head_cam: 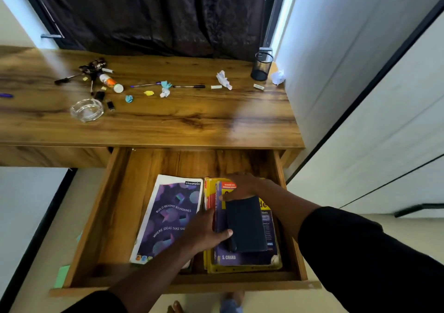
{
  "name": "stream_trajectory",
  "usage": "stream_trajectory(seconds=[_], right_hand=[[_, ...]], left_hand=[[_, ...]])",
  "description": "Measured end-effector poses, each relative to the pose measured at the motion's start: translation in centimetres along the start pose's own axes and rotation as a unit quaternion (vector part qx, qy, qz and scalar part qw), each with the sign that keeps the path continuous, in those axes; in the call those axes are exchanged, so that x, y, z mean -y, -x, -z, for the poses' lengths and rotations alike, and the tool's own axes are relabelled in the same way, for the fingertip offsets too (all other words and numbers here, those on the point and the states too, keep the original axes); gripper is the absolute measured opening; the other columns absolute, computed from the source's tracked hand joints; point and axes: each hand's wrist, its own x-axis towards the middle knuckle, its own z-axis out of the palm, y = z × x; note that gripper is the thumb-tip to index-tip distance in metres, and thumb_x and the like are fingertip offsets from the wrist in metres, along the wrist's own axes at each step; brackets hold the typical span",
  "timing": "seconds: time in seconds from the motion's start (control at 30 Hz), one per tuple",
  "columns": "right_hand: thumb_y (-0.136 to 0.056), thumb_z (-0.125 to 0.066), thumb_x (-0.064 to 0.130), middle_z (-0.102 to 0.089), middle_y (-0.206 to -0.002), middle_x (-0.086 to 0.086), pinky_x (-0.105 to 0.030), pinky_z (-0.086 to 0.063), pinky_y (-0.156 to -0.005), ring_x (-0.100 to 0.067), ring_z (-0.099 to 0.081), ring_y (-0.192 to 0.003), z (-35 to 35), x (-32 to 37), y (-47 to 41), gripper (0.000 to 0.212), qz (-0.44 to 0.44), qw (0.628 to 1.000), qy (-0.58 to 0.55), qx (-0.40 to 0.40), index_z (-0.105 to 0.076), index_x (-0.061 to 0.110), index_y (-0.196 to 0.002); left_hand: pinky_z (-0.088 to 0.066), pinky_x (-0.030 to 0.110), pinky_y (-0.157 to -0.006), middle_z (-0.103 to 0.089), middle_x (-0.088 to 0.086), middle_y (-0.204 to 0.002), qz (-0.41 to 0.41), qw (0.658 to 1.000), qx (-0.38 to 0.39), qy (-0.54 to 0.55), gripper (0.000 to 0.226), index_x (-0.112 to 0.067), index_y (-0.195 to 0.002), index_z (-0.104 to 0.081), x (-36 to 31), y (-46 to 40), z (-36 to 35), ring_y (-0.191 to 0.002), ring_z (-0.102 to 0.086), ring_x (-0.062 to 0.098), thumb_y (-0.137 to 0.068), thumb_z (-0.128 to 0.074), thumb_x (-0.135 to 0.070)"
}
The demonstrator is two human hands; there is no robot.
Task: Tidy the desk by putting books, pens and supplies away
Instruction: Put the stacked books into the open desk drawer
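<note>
Purple notebook (168,216): "classmate", "BUILD BEYOND BOUNDARIES"; purple book (247,257) cover: "S. CHAND".
</note>
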Motion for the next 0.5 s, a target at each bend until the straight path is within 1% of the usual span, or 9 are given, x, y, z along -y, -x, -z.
stream_trajectory(seconds=[0.07, 0.13, 0.2, 0.27, 0.33, 0.4, 0.5], right_hand=[[-0.079, -0.063, 0.079, -0.030, -0.164, -0.006, -0.053, -0.028, -0.119, -0.035, -0.028, -0.150, -0.4, -0.2, -0.4, 0.100, 0.012, 1.000, -0.005, 0.011, -0.026, 0.029, -0.158], [-0.072, -0.061, 0.086, -0.029, -0.164, -0.004, -0.057, -0.029, -0.118, -0.035, -0.029, -0.150, -1.4, -0.7, -0.6, 0.107, 0.020, 1.000, -0.007, 0.005, -0.023, 0.033, -0.157], [-0.072, -0.057, 0.089, -0.018, -0.169, -0.004, -0.062, -0.022, -0.120, -0.036, -0.019, -0.153, -2.3, -1.1, -0.4, 0.113, 0.021, 1.000, -0.008, -0.019, -0.013, 0.033, -0.160], [-0.072, -0.054, 0.091, -0.010, -0.171, -0.004, -0.063, -0.014, -0.122, -0.036, -0.012, -0.155, -3.2, -1.7, -0.1, 0.118, 0.025, 0.999, -0.009, -0.034, -0.005, 0.032, -0.162], [-0.071, -0.052, 0.093, -0.008, -0.171, -0.004, -0.061, -0.011, -0.123, -0.036, -0.010, -0.156, -4.1, -2.2, 0.3, 0.121, 0.025, 0.999, -0.009, -0.046, -0.002, 0.031, -0.162], [-0.069, -0.052, 0.094, -0.006, -0.171, -0.004, -0.060, -0.009, -0.123, -0.036, -0.006, -0.156, -4.8, -2.6, 0.8, 0.124, 0.027, 0.998, -0.009, -0.051, 0.000, 0.030, -0.162], [-0.066, -0.052, 0.096, 0.003, -0.171, -0.006, -0.063, -0.004, -0.123, -0.037, 0.002, -0.156, -5.4, -2.6, 1.4, 0.130, 0.031, 0.998, 0.012, -0.058, 0.006, 0.029, -0.162]], left_hand=[[-0.040, 0.029, -0.107, -0.039, -0.001, -0.157, 0.001, 1.000, -0.006, -0.007, 0.094, -0.028, -0.156, -0.029, 0.4, -0.2, -0.2, -0.142, -0.041, 0.021, -0.081, -0.071, -0.065], [-0.040, 0.035, -0.112, -0.033, -0.002, -0.161, 0.003, 1.000, -0.007, -0.007, 0.098, -0.032, -0.157, -0.025, 0.9, -0.3, -0.7, -0.145, -0.037, 0.021, -0.078, -0.071, -0.068], [-0.041, 0.034, -0.111, -0.035, -0.005, -0.160, 0.000, 1.000, -0.004, 0.006, 0.098, -0.033, -0.157, -0.026, 1.3, -0.3, -1.1, -0.144, -0.039, 0.018, -0.077, -0.072, -0.067], [-0.045, 0.033, -0.107, -0.041, -0.007, -0.156, 0.004, 1.000, -0.006, 0.027, 0.098, -0.032, -0.154, -0.031, 1.6, -0.3, -1.4, -0.138, -0.045, 0.016, -0.074, -0.074, -0.068], [-0.048, 0.031, -0.103, -0.045, -0.009, -0.151, 0.007, 0.999, -0.012, 0.040, 0.098, -0.032, -0.152, -0.036, 1.8, -0.2, -1.4, -0.134, -0.048, 0.014, -0.071, -0.078, -0.066], [-0.048, 0.032, -0.103, -0.044, -0.008, -0.152, 0.011, 0.999, -0.006, 0.042, 0.101, -0.030, -0.153, -0.036, 1.8, -0.2, -1.2, -0.134, -0.047, 0.014, -0.069, -0.082, -0.063], [-0.048, 0.036, -0.104, -0.044, -0.006, -0.152, 0.004, 0.999, 0.009, 0.031, 0.106, -0.028, -0.152, -0.035, 1.9, -0.1, -1.1, -0.133, -0.047, 0.015, -0.065, -0.086, -0.061]])
